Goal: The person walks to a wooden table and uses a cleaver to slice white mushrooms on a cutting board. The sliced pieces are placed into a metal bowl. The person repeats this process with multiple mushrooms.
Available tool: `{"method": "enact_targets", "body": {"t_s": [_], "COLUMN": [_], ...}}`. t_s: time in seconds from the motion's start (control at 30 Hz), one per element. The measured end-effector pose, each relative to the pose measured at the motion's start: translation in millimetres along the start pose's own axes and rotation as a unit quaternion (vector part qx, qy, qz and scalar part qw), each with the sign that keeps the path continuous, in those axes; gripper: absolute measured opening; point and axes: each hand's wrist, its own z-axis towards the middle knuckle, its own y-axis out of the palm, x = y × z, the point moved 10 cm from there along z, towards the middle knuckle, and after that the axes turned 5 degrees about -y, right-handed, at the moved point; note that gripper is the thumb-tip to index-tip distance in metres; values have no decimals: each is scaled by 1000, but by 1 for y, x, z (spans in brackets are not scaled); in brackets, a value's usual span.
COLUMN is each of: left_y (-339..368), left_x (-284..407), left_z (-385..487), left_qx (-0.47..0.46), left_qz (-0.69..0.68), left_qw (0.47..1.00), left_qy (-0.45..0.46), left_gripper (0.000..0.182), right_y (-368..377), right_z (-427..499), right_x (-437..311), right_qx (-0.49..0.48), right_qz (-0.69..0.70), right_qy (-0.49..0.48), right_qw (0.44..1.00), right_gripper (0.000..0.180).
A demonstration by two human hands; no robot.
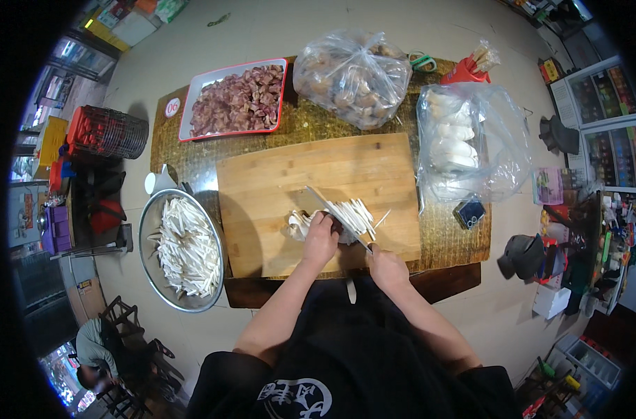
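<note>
My right hand (pixel 388 268) grips the handle of a kitchen knife (pixel 331 209), its blade seen nearly edge-on and slanting up to the left. Left of the blade, my left hand (pixel 320 241) has curled fingers pressed on a pale mushroom (pixel 297 224), partly hidden beneath them. Cut white mushroom strips (pixel 358 210) lie to the right of the blade, a single one a little apart. All this rests near the front of a wooden cutting board (pixel 307 162). More strips (pixel 189 251) heap up in a metal bowl (pixel 146 277) at the board's left.
Behind the board are a red-rimmed tray (pixel 188 112) of chopped meat and a tied bag of brown mushrooms (pixel 352 78). A clear bag (pixel 501 141) of whole white mushrooms, a phone (pixel 470 213), green-handled scissors (pixel 423 63) and a white cup (pixel 159 181) surround it. A person (pixel 95 340) sits lower left.
</note>
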Motion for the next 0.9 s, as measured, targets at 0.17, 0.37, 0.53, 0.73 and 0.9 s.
{"method": "enact_targets", "body": {"t_s": [0.17,0.37,0.53,0.73,0.9], "left_y": [6,-3,-4,0,-3], "left_x": [-10,0,4,-2,0], "left_z": [0,-1,-2,-1,-2], "left_qx": [-34,11,9,-15,14], "left_qz": [-28,-27,-13,-50,-39], "left_qw": [998,999,1000,999,999], "left_qy": [-43,-19,7,1,10], "left_gripper": [21,22,22,19,18], "right_y": [-15,-24,3,-3,-26], "right_z": [-12,-35,-2,-6,-32], "right_x": [0,-7,-1,10,-3], "right_qx": [-3,-60,-16,10,-39], "right_qz": [44,-3,33,86,28], "right_qy": [14,34,30,38,23], "right_qw": [999,998,999,996,999], "right_gripper": [29,27,28,29,29]}}
